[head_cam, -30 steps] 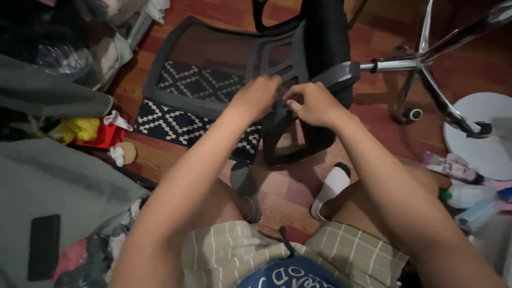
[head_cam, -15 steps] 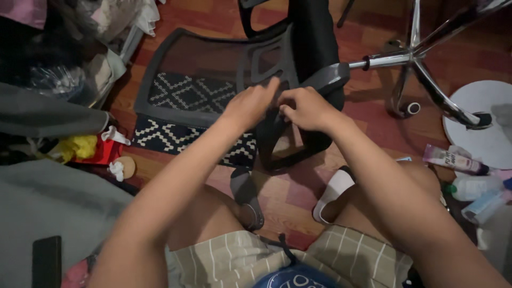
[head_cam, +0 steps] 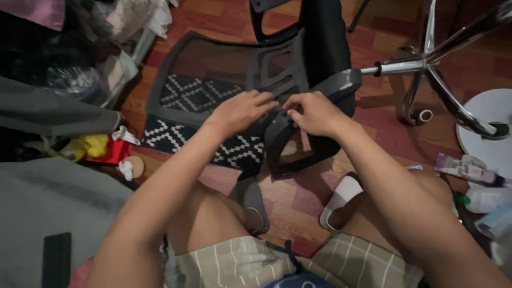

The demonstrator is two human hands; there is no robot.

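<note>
Both hands, left hand [head_cam: 242, 111] and right hand [head_cam: 314, 113], pinch with curled fingers at the bracket [head_cam: 280, 136] of the overturned chair [head_cam: 320, 48] lying just beyond them, where whatever they grip is hidden and could slip.

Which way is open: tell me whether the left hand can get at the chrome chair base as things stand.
Probably not directly. The left hand rests on the chair's black frame, and the right hand and seat lie between it and the chrome base.
</note>
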